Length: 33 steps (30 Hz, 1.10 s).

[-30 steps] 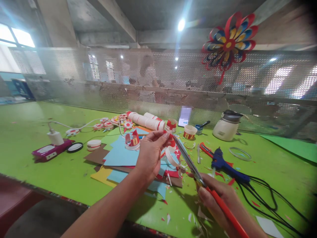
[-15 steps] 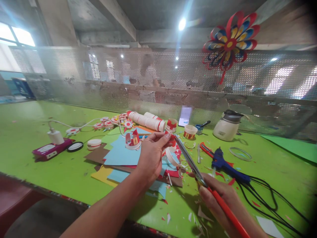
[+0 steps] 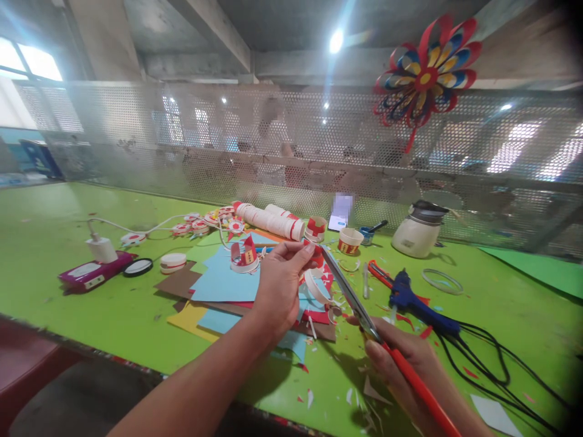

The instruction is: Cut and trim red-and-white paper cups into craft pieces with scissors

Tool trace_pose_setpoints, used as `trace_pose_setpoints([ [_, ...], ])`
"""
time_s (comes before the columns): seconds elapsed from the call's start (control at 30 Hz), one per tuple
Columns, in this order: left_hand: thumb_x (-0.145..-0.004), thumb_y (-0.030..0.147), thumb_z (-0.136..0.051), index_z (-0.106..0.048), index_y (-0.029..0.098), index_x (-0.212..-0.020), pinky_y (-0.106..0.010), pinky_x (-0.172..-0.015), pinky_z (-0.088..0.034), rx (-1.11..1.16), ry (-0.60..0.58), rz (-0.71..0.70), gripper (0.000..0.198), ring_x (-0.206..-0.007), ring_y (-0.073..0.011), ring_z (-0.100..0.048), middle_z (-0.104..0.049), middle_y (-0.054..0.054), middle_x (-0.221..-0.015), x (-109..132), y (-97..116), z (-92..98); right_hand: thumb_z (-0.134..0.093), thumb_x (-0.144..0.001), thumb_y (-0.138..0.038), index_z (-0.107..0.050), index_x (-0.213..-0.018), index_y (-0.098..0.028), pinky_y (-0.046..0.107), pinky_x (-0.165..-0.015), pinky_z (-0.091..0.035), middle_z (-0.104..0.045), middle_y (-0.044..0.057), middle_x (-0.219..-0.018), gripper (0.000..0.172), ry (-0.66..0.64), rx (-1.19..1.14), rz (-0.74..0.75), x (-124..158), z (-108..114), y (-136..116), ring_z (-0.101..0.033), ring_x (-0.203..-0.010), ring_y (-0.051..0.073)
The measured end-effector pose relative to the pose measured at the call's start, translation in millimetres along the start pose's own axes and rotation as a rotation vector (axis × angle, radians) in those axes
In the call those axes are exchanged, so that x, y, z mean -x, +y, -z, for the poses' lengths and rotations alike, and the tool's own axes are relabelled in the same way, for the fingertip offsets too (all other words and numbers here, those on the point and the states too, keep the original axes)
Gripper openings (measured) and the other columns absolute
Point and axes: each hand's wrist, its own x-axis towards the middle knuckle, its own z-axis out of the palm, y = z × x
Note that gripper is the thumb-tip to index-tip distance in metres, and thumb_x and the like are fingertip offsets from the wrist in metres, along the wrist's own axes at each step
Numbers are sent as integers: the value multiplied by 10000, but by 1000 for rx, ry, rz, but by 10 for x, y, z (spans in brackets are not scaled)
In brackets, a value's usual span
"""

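My left hand (image 3: 283,282) pinches a small red paper piece (image 3: 319,260) between thumb and fingertips, over the stacked coloured sheets. My right hand (image 3: 403,358) is wrapped around the red handles of a pair of scissors (image 3: 350,296). The blades point up and left, their tips at the red piece, and look nearly together. Below the blades lies a white paper ring (image 3: 316,287). A red-and-white crown-like paper ring (image 3: 245,258) sits on the light blue sheet (image 3: 223,284), left of my left hand.
A blue glue gun (image 3: 419,306) with a black cord lies right, near an orange-handled cutter (image 3: 381,274). Behind stand a beige jug (image 3: 416,233), a phone (image 3: 339,215) and paper rolls (image 3: 271,221). A purple power strip (image 3: 93,273) is left. Paper scraps litter the green table (image 3: 122,328).
Hardly anything differs. Both hands, the red paper piece and the scissors keep nearly the same place; the view has shifted very slightly.
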Motion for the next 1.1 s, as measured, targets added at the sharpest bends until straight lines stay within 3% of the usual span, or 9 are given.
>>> trace_pose_setpoints([
  [0.27,-637,157,-725,-578,112,-705,-241,-668,-457,6,9,5,168,-663,-97,-590,-636,-19,-687,9,-14,-8,-450,-842,-472,-692,-928,-166,233,-453,-315,-459,-33,-535,400,-5,-4,4,1,-1,-8,-412,-467,123],
  [0.77,-642,148,-720,-559,116,-706,-280,-709,-476,26,-6,-4,176,-614,-91,-571,-611,-1,-654,17,-38,-11,-441,-852,-499,-672,-945,-151,229,-413,-255,-330,-58,-528,427,-30,-145,-92,37,-28,-20,-330,-443,102],
  [1.1,-642,143,-719,-563,113,-695,-272,-700,-481,32,9,-17,167,-624,-91,-573,-623,-16,-674,18,-29,-20,-396,-867,-520,-634,-1066,-148,242,-457,-299,-406,-37,-576,484,-98,-133,-59,33,-13,65,-382,-479,113],
])
